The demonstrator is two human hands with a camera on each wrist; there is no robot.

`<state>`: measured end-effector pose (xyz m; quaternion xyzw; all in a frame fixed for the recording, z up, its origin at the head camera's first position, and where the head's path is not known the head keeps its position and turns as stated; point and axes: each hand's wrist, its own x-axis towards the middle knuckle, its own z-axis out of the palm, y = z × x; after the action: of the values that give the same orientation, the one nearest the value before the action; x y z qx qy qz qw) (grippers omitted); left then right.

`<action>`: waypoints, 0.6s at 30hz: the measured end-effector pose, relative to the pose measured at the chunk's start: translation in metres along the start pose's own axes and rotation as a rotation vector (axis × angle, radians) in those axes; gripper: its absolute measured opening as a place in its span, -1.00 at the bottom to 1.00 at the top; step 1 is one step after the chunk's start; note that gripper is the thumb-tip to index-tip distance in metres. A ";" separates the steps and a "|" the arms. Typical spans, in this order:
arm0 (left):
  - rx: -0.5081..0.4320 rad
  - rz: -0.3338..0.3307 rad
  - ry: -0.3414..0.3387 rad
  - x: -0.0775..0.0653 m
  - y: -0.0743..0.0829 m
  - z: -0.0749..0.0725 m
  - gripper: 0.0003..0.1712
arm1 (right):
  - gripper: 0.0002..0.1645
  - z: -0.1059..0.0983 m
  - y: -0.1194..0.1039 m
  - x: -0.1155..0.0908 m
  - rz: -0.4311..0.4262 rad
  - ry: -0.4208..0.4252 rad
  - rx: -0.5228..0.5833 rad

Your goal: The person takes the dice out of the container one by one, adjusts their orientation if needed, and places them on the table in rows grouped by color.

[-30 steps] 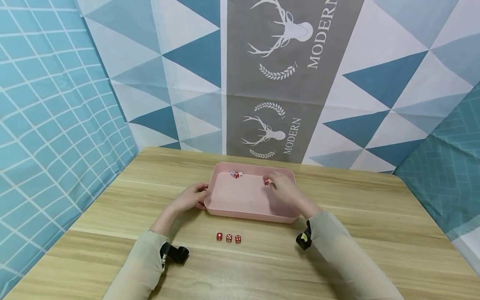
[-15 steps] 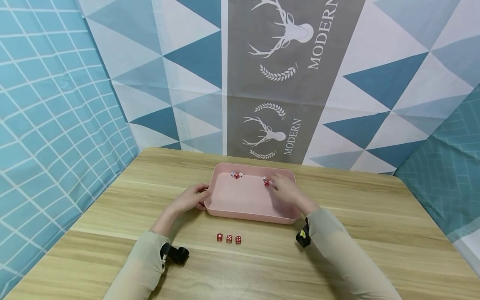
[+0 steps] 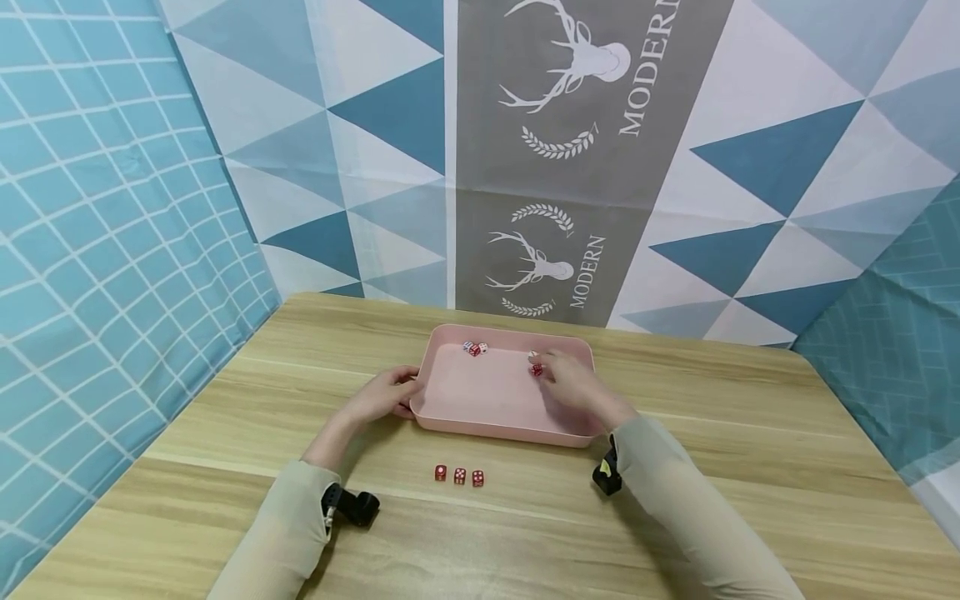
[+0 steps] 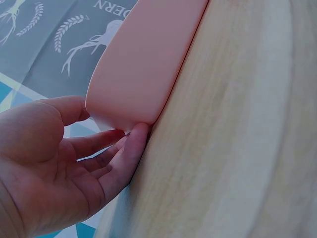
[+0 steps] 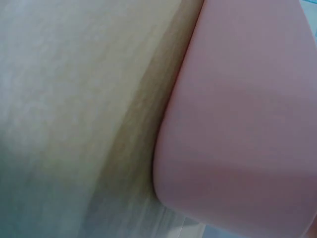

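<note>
left hand (image 3: 384, 393) grasps tray (image 3: 480, 392) by its left end; right hand (image 3: 573, 381) meets red die (image 3: 537, 370) inside tray's right half, grip unconfirmed; die likely light, hard: pinch opposite faces

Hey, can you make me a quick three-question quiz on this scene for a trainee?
1. How many dice lie on the table, outside the pink tray?
2. True or false: the right hand reaches into the tray.
3. The left hand: A, holds the tray's edge; B, pinches a die; C, lies flat on the table.

Key: 1, three; 2, true; 3, A.
</note>
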<state>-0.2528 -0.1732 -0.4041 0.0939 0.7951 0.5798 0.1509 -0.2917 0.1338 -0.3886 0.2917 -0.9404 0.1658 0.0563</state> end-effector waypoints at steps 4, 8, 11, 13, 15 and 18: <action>0.000 -0.003 -0.004 0.000 0.000 -0.001 -0.47 | -0.65 0.000 0.000 0.001 0.007 0.004 0.014; 0.005 0.002 -0.006 0.000 -0.001 -0.002 -0.47 | -0.78 0.000 -0.001 0.000 0.008 0.009 0.013; 0.005 -0.002 0.000 0.000 0.000 -0.001 -0.47 | -0.83 0.000 -0.002 -0.001 0.019 0.004 0.003; 0.011 -0.001 -0.001 0.000 0.000 -0.001 -0.47 | -0.85 0.000 -0.001 -0.001 0.031 0.001 -0.002; 0.013 -0.004 0.003 0.000 0.000 -0.001 -0.48 | -0.86 0.000 0.000 -0.001 0.040 -0.003 -0.005; 0.015 -0.004 0.005 0.000 0.000 -0.001 -0.48 | -0.87 -0.001 0.001 -0.001 0.053 -0.010 0.002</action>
<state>-0.2535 -0.1737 -0.4038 0.0918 0.8001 0.5736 0.1494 -0.2910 0.1351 -0.3885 0.2677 -0.9478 0.1665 0.0469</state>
